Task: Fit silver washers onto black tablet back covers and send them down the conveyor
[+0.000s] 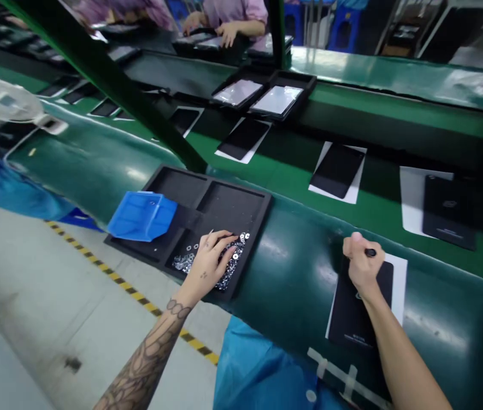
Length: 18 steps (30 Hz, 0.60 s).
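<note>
Two hands in the head view, well apart over a green bench (pixel 293 245). Left hand (pixel 209 259) at the near right compartment of a dark tray (pixel 262 213), fingers parted and bent over small metal pieces (pixel 226 279), not closed; contact with single pieces too small to judge. Near rim of the tray along the bench's near edge, with floor (pixel 96 319) in sight just beyond. Blue bin (pixel 143 216) across the left part of the tray, overlapping the left rim and narrowing the room on that side. Right hand (pixel 363 259) closed in a fist around a dark tool (pixel 370 252), upper end alone in sight; lower end hidden, so contact beneath impossible to tell. Under the fist, black panel (pixel 350 319) flat on a white sheet (pixel 400 285), the latter projecting along the right side and showing as a thin strip at left. Far end of the panel covered by the fist, lower right part by the right forearm (pixel 395 347). Broad stretch of bench between tray and sheet, with room for sideways movement. Pale tape (pixel 335 373) near the bench's near edge, below the panel. Beyond the far edge, green belt (pixel 382 199) with further panels (pixel 338 171), spaced apart. Slanted post (pixel 117 85) at the tray's far edge, limiting room there.
</note>
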Available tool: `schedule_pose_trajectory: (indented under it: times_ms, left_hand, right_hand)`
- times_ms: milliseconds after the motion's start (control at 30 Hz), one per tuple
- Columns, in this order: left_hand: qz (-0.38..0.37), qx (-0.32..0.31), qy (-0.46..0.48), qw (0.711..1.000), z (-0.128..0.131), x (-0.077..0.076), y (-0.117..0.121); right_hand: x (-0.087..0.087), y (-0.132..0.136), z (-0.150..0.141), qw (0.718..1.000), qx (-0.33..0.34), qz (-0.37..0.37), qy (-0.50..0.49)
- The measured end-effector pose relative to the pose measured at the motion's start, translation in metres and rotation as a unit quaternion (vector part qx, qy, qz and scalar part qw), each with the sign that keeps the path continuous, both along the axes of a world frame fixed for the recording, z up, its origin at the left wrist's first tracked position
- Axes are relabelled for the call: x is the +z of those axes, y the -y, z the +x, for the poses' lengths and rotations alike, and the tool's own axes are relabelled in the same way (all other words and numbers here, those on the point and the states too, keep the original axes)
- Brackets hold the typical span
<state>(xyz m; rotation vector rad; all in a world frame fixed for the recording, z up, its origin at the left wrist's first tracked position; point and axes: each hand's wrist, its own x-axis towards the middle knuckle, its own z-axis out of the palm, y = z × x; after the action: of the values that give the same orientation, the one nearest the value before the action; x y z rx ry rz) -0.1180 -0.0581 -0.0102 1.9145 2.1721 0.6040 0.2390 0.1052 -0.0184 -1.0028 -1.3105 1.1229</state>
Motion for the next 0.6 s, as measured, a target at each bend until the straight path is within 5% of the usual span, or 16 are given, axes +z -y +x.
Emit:
schedule_pose_trajectory:
  times_ms: [333,600]
  left_hand:
    - [-0.054,0.040,0.015,0.998,-0.011,0.014,-0.009]
    - [0.019,0.175,0.051,0.983,-0.013,0.041,-0.003]
  right_hand:
    - [0.001,-0.001,0.006,0.998,0.030,-0.009,0.045]
    - [0.008,0.002,-0.003,0.999,0.023,-0.023,0.033]
